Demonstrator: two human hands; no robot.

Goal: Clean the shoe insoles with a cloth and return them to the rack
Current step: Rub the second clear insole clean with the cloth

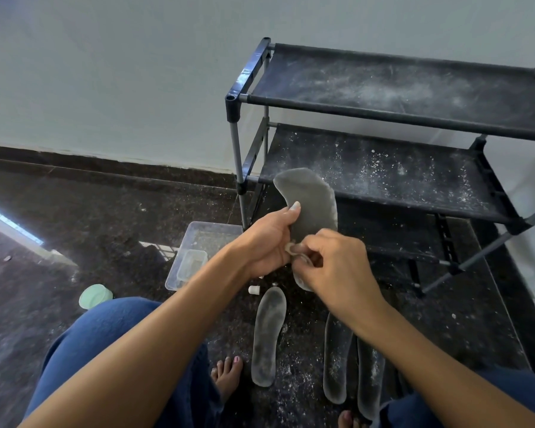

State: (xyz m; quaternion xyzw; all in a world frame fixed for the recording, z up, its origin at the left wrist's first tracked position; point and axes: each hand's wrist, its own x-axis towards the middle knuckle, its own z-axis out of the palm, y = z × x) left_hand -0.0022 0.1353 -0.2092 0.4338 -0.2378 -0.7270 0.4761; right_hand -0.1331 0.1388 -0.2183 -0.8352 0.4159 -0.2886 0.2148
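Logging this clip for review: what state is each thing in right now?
Held insole: lifted, dusty, gripped by both hands.
Left hand: grips the insole's edge.
Right hand: pinches something small and pale at the insole; cannot tell what.
Three insoles on floor: lying flat, dusty.
Shoe rack: shelves bare, dust-covered.
Plastic tub: open, on floor.
Green lid: lying on floor.

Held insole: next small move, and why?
Probably wipe the right hand up the held insole toward its toe. The left hand grips it mid-length, the right pinches something small and pale at its lower half, and the surface looks dusty.
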